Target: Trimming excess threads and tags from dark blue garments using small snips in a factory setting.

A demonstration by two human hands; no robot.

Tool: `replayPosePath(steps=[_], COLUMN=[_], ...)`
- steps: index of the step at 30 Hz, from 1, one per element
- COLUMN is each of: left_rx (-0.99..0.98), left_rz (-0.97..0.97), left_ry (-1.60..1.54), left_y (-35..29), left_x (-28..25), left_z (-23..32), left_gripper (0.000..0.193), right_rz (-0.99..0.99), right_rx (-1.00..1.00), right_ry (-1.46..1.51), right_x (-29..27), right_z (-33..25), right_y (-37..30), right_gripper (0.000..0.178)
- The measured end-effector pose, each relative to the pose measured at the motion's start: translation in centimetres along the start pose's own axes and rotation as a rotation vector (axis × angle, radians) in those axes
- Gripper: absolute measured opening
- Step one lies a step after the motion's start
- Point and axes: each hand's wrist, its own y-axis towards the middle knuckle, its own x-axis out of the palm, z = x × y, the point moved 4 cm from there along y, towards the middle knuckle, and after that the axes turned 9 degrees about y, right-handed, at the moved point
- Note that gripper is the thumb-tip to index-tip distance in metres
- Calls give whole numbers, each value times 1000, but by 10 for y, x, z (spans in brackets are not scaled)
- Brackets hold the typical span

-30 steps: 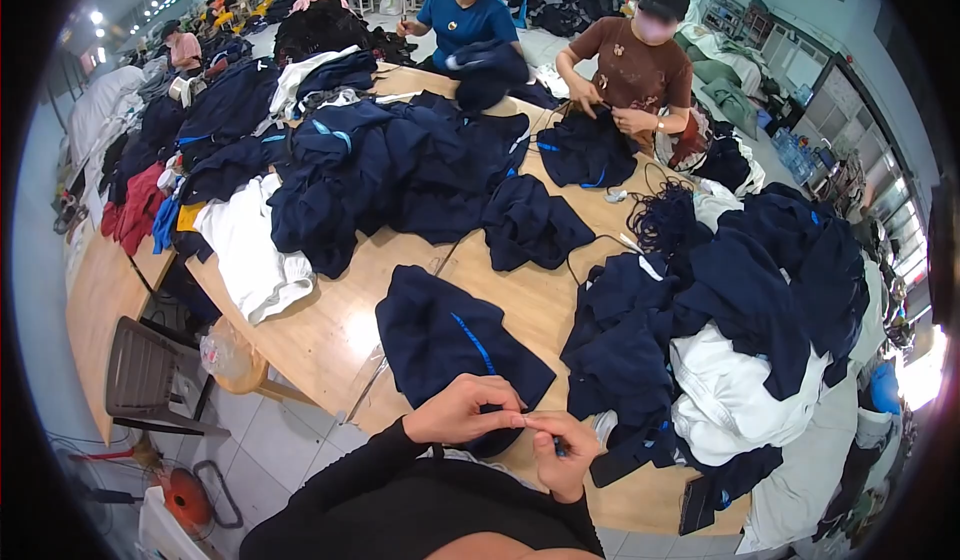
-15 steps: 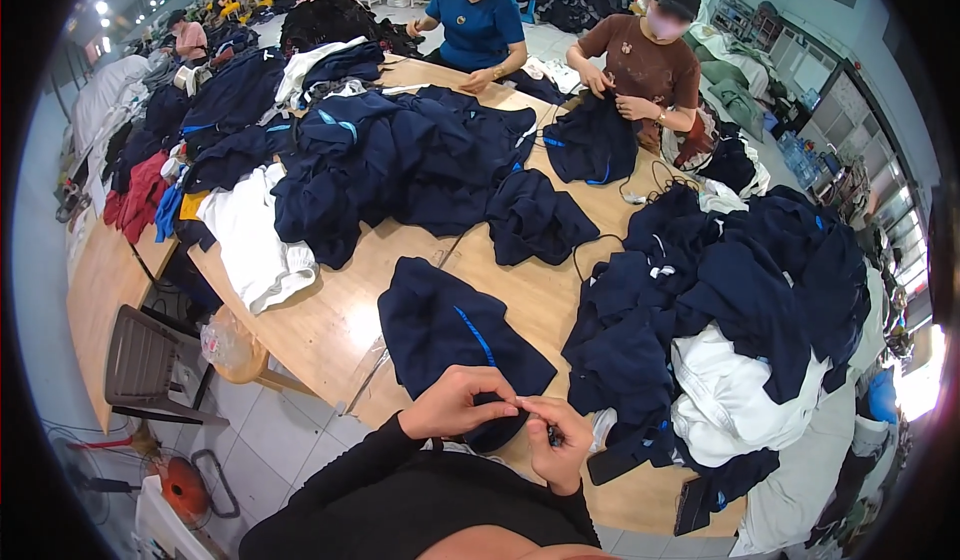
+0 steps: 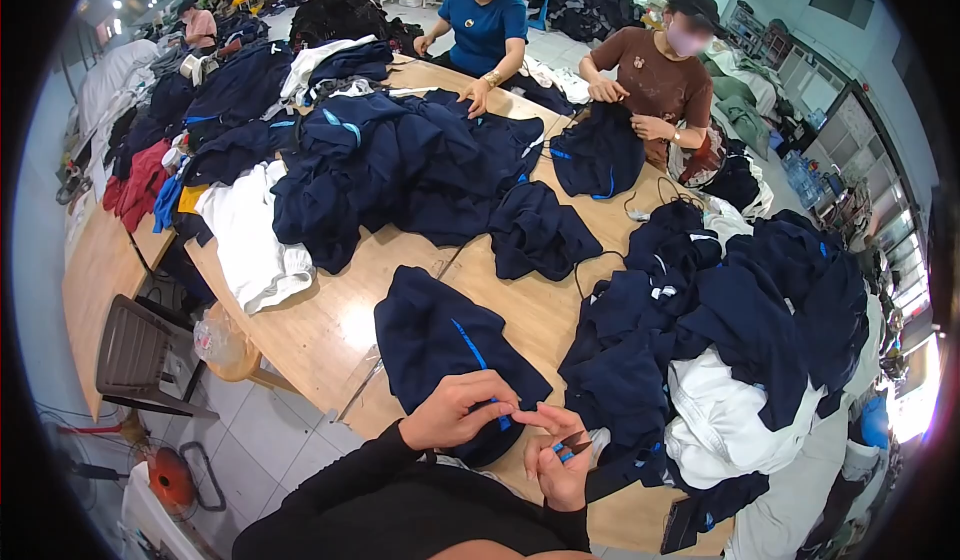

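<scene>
Just above the near edge of a navy garment [image 3: 425, 325] with a bright blue stripe, my two hands meet at the fingertips. My left hand [image 3: 452, 412] is pinched closed; whatever lies between its thumb and fingers is too small to make out. My right hand [image 3: 560, 470] curls its lower fingers around small thread snips [image 3: 572, 448], with dark pointed ends and a bit of blue showing. Its index finger reaches out to the left fingertips. The garment lies spread on the wooden table [image 3: 335, 355], partly covered by my hands.
A large navy garment pile [image 3: 400, 160] covers the far table, with a white garment [image 3: 255, 240] at its left. Another heap [image 3: 760, 310] rises at right beside white cloth [image 3: 730, 410]. Two co-workers stand opposite; one handles a navy piece [image 3: 598, 155]. A chair [image 3: 150, 350] stands left.
My right hand has turned and its index finger has straightened, so the snips now show. The co-worker in blue has brought a hand onto the pile. The view has shifted slightly.
</scene>
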Motion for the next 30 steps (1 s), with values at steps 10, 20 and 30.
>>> replayPosePath(steps=[10,20,30], left_rx=[37,69,-148], left_rz=[128,-15,21], left_ry=[261,263,-109], left_y=[-4,3,-6], left_x=[-6,-2,-11], left_z=[-4,-11,-30], left_gripper=[5,3,10], right_rz=[-62,71,-81], right_rx=[50,19,32], right_ry=[-128,-319,-373], right_x=[10,7,20], right_z=[8,5,10], right_y=[4,1,10], right_gripper=[38,30,31])
